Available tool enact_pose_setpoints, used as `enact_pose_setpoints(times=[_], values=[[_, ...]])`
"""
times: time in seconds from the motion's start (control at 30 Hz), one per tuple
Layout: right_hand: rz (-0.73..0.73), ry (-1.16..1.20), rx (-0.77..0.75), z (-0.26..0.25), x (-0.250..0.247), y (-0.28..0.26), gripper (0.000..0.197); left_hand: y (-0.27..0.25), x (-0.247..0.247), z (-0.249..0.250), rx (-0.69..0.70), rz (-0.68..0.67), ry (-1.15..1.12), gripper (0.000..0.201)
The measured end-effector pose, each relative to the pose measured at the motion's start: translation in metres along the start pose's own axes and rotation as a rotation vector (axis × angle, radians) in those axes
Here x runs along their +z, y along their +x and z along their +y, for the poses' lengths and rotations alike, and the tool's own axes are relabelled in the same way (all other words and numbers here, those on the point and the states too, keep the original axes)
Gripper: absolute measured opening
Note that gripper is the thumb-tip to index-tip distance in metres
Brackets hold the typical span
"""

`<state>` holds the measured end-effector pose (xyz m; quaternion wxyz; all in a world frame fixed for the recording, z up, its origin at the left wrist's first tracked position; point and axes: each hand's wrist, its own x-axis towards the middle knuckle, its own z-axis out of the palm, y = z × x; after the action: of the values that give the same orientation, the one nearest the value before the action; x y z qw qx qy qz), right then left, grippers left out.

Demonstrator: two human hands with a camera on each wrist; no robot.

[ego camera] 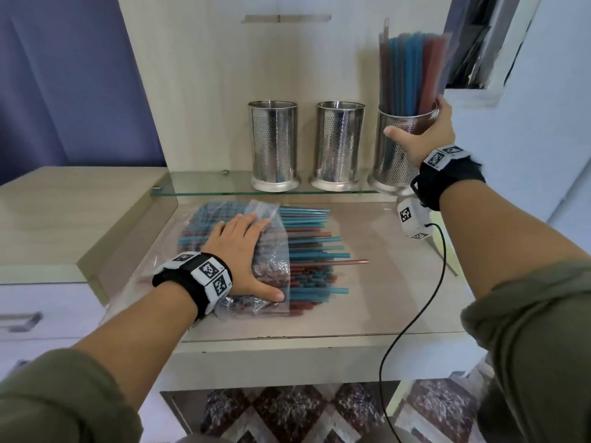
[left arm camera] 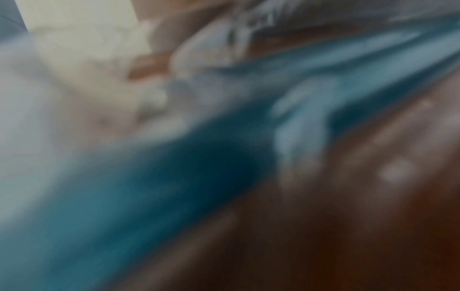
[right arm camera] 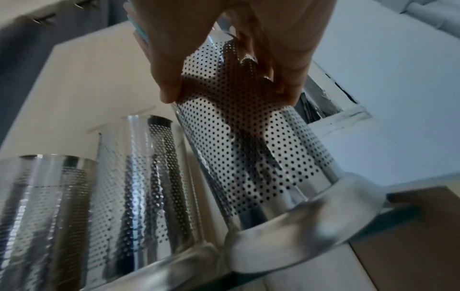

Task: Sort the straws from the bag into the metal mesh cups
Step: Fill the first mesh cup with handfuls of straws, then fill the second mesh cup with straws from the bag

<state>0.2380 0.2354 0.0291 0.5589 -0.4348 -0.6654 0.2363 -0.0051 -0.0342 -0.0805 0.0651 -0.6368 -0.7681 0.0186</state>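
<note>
Right now my right hand (ego camera: 422,135) is wrapped round the rightmost perforated steel cup (ego camera: 396,161), thumb across the front of it and the other fingers (right arm camera: 286,59) curled round its far side near the rim. That cup seems tipped a little toward the wall. A bundle of blue and dark red plastic straws (ego camera: 412,68) stands in it, blurred in the head view; I cannot tell whether my fingertips also touch them.

My left hand (ego camera: 243,251) lies flat, fingers spread and pressing, on the crinkled clear plastic bag (ego camera: 268,244) just in front of that cup's glass shelf (ego camera: 198,187), on the pale wooden surface (ego camera: 399,282). My left wrist view is only a blur of blue and brown.

Many blue and dark red straws (ego camera: 307,251) stick out of the bag's open end, pointing toward the right cup's side. Left of the cup I hold, the middle steel cup (ego camera: 339,145) and the far-left steel cup (ego camera: 273,145) show no straws.

I judge the job barely begun: one mixed-colour bundle is cupped, and most straws are left to sort.
</note>
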Motion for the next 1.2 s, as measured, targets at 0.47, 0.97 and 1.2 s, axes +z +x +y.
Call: enact_pose_setpoints(times=[0.47,0.97,1.2], values=[[-0.152,-0.197,0.134,0.014,0.01,0.03,0.097,0.001,0.005,-0.002,0.007,0.012,0.017,0.142],[0.094,-0.362,-0.196,-0.012,0.026,-0.017,0.092,0.001,0.004,-0.001,0.003,0.017,0.009,0.144],[-0.243,-0.299,-0.185,-0.032,0.07,-0.03,0.108,0.001,0.005,-0.001,-0.001,0.007,-0.017,0.147]])
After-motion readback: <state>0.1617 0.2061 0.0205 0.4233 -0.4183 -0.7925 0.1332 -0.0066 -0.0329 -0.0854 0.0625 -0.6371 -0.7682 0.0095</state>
